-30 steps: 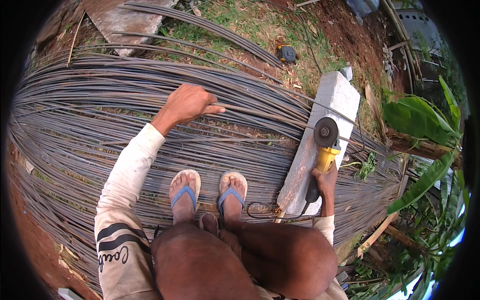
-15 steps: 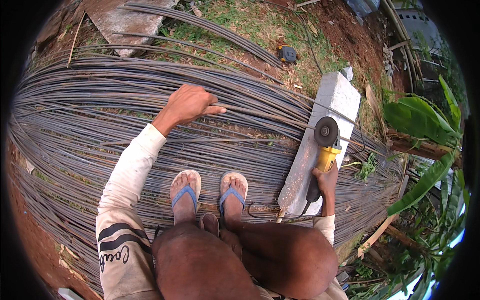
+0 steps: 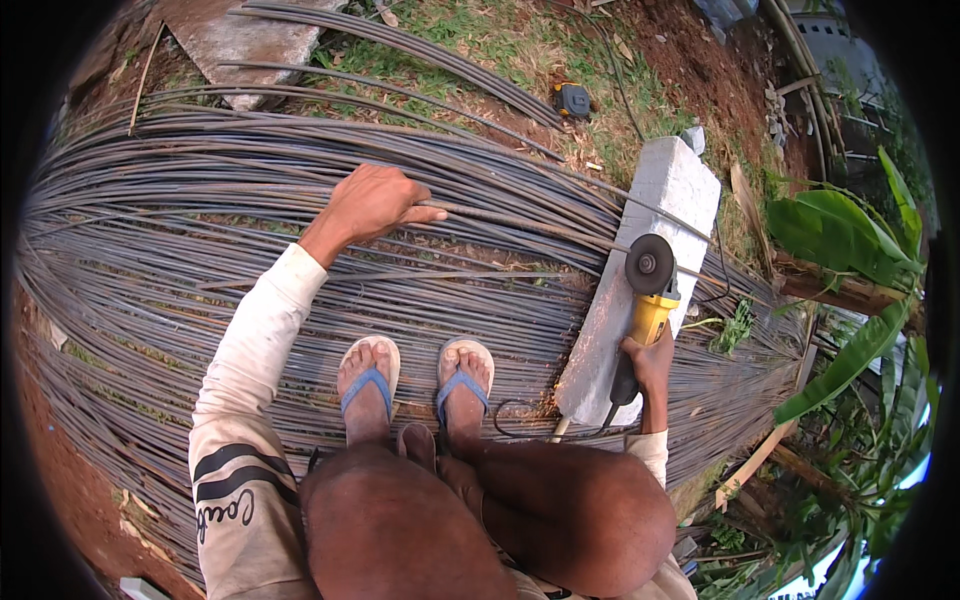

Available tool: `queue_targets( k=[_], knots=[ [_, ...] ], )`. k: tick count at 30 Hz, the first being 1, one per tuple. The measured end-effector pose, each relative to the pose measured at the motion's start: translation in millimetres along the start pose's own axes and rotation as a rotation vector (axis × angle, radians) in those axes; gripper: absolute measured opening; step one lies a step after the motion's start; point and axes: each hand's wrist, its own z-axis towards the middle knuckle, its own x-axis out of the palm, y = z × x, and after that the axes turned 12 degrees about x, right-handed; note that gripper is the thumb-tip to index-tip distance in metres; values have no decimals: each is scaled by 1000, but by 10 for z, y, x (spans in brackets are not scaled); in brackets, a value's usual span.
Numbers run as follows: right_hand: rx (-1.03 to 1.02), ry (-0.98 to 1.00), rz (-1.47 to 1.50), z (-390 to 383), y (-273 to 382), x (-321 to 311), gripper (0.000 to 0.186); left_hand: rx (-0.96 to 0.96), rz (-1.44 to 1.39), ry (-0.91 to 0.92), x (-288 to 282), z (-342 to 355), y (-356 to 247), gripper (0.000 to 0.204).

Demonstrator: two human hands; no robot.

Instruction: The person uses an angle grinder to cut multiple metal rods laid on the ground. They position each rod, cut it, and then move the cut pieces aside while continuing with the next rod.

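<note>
My left hand (image 3: 374,203) is closed on a steel rebar rod (image 3: 510,222), thumb pointing right along it. That rod runs right onto a pale concrete block (image 3: 672,180). In my right hand (image 3: 652,362) is a yellow and black angle grinder (image 3: 650,318), gripped round its body. Its dark cutting disc (image 3: 649,264) is at the rod, over the block. Small orange sparks (image 3: 592,362) scatter along the block's left side, toward me. The grinder's cord curls down by the block's near end.
Long bundles of rebar (image 3: 300,160) spread across the ground, under my sandalled feet (image 3: 463,385) too. A black and yellow tape measure (image 3: 572,99) lies on the grass beyond. Banana leaves (image 3: 845,240) hang at the right; a flat slab (image 3: 240,45) lies far left.
Orange sparks now show more clearly beside the block. Both hands keep their grips and have barely moved; the whole view has shifted slightly.
</note>
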Motion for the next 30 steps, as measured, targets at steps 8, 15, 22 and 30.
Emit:
queue_targets(
  k=[8,15,22,30],
  knots=[
    [-14,2,42,65,95,-1,58,13,-10,-21,19,-12,-2,62],
    [-15,-10,-17,-13,-66,-45,54,15,-8,30,73,24,35,62],
    [-30,42,75,185,64,3,71,47,-68,-50,91,-66,78,72],
    [-108,2,126,213,-442,57,86,46,-112,-57,207,-66,130,71]
  ],
)
